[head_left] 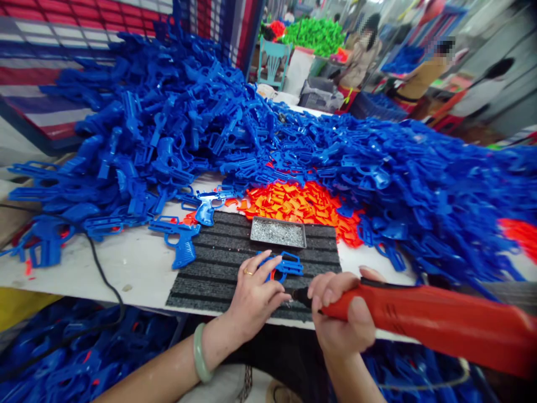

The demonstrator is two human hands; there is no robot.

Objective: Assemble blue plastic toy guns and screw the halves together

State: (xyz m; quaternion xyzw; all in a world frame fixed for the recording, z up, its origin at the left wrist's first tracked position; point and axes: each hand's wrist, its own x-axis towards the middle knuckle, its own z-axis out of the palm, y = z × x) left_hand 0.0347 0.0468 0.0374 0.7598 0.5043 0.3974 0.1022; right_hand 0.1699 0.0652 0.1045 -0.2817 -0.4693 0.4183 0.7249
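Observation:
My left hand (255,294) rests on a dark ribbed mat (210,268) with its fingers pressed on a small blue plastic toy-gun piece (285,264). A ring is on one finger and a pale green bangle on the wrist. My right hand (342,313) is wrapped round a red electric screwdriver (428,322), whose black tip points left at the spot just below the blue piece, close to my left thumb. A shallow metal tray of small screws (278,232) lies on the mat just beyond the blue piece.
A huge heap of blue toy-gun shells (201,117) covers the table behind and on both sides. Orange plastic triggers (300,204) lie piled behind the tray. A black cable (100,274) runs over the table's left edge. More blue shells lie below the table. People sit at the far right.

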